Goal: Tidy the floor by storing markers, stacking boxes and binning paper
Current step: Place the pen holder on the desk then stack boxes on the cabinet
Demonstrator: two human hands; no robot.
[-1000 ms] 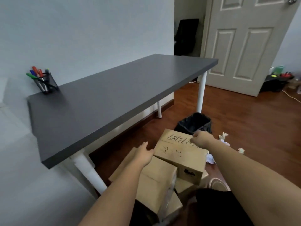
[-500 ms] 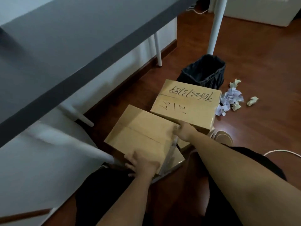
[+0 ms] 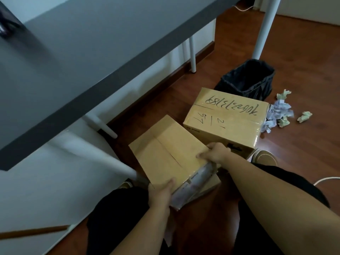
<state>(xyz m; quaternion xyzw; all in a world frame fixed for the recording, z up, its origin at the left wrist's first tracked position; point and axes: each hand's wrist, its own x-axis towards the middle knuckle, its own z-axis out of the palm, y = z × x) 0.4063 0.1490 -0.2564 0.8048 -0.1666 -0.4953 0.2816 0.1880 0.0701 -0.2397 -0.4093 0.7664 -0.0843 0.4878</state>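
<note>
Left hand (image 3: 161, 195) fingers clamped on plain box (image 3: 169, 153) near corner, right hand (image 3: 214, 153) gripping its right edge

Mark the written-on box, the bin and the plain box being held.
Written-on box (image 3: 228, 115), head view, top face.
Bin (image 3: 247, 80), head view, dark liner inside.
Plain box (image 3: 169, 153), head view, top flap.

Both hands, left hand (image 3: 161, 192) and right hand (image 3: 214, 153), on plain cardboard box (image 3: 169, 153) beside labelled box (image 3: 226, 116).
</note>
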